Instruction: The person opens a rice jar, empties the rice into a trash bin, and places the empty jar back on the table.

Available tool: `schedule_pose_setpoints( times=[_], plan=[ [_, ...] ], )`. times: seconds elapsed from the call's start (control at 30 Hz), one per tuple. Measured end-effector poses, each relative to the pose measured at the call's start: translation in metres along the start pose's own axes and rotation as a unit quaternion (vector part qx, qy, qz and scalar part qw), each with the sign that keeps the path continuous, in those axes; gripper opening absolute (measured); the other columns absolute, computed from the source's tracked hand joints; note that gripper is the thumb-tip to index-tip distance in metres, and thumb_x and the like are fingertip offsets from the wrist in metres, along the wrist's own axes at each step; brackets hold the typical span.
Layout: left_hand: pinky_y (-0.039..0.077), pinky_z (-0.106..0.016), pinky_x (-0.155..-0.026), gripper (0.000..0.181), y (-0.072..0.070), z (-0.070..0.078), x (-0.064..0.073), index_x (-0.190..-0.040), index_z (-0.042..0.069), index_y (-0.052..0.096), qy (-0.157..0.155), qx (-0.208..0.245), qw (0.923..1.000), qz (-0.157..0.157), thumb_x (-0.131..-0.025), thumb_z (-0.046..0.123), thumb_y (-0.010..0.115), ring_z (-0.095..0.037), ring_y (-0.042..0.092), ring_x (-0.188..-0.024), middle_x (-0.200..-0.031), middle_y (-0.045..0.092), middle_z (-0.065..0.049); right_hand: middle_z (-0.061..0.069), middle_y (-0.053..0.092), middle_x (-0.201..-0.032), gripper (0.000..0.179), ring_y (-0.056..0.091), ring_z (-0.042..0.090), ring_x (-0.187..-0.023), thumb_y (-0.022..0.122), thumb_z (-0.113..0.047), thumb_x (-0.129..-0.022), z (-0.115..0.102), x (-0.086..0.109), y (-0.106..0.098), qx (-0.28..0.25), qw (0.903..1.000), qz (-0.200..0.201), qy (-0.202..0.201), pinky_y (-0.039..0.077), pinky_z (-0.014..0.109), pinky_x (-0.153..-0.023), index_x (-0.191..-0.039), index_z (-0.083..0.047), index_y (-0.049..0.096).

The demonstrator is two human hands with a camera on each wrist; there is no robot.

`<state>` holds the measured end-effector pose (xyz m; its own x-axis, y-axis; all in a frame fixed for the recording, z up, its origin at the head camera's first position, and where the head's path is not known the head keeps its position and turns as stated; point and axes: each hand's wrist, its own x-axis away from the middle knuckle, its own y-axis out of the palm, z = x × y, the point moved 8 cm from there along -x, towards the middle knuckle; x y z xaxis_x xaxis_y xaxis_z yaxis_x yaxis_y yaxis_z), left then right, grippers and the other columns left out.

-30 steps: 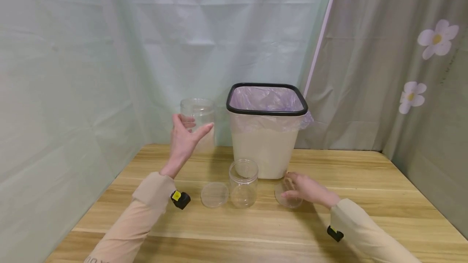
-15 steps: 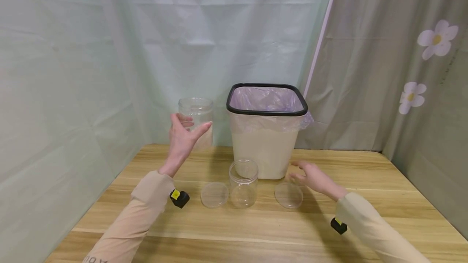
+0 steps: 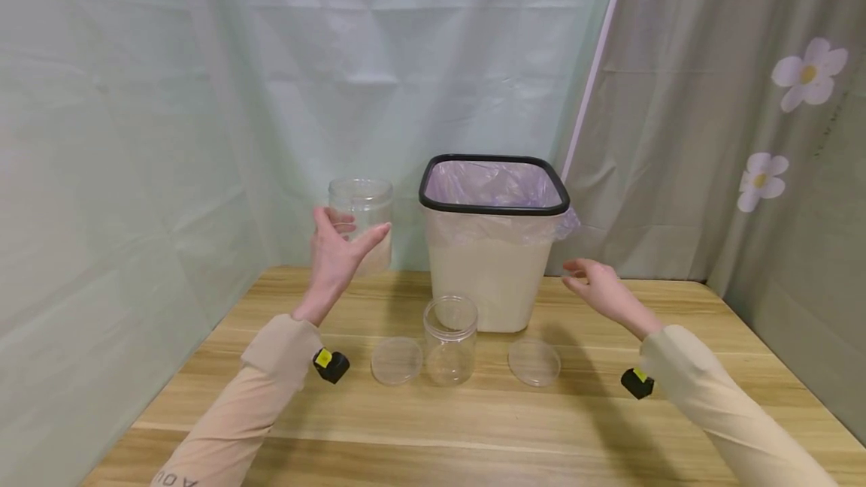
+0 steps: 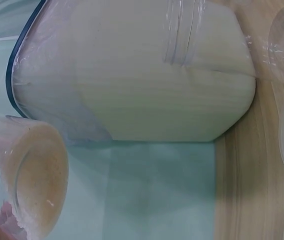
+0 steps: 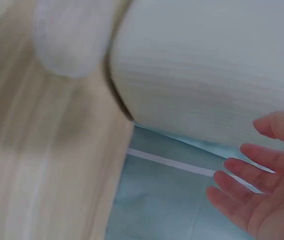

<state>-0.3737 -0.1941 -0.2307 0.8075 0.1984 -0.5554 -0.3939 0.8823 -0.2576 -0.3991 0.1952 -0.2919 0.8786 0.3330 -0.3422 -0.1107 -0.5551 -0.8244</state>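
Note:
My left hand [image 3: 334, 255] grips a clear round jar [image 3: 365, 198], raised over the back left of the table beside the bin. The jar's lower part looks pale in the head view and tan in the left wrist view [image 4: 44, 175]. To the right of the bin my right hand [image 3: 602, 290] is raised with nothing in it, fingers relaxed and apart. A second clear jar [image 3: 451, 352] stands upright and lidless on the table. Flat on either side of it lie two clear round lids, a left lid [image 3: 397, 361] and a right lid [image 3: 534, 363].
Behind the standing jar is a cream waste bin [image 3: 483, 276] with a black rim [image 3: 494, 210] and a thin purple liner [image 3: 497, 183]. Hanging curtains [image 3: 325, 58] enclose the wooden table [image 3: 433, 442] at the back and sides.
My right hand has left the right lid, which stays on the table, and moved up and to the right. My left hand has drifted slightly left and up with the jar.

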Motion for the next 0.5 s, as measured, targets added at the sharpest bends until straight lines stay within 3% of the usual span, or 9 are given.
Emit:
schedule_pose_setpoints(
  times=[0.5],
  plan=[
    [0.038, -0.045, -0.081, 0.080, 0.001, -0.001, -0.004, -0.112, 0.004, 0.030, -0.008, -0.008, 0.9999, 0.002, -0.065, 0.051, 0.075, -0.028, 0.044, -0.105, -0.113, 0.044, -0.016, 0.026, 0.047, -0.120, 0.041, 0.044, 0.040, -0.108, 0.039, -0.023, -0.097, -0.007, -0.024, -0.064, -0.055, 0.9944, 0.058, 0.069, 0.036, 0.051, -0.086, -0.124, 0.008, 0.043]
  ],
)
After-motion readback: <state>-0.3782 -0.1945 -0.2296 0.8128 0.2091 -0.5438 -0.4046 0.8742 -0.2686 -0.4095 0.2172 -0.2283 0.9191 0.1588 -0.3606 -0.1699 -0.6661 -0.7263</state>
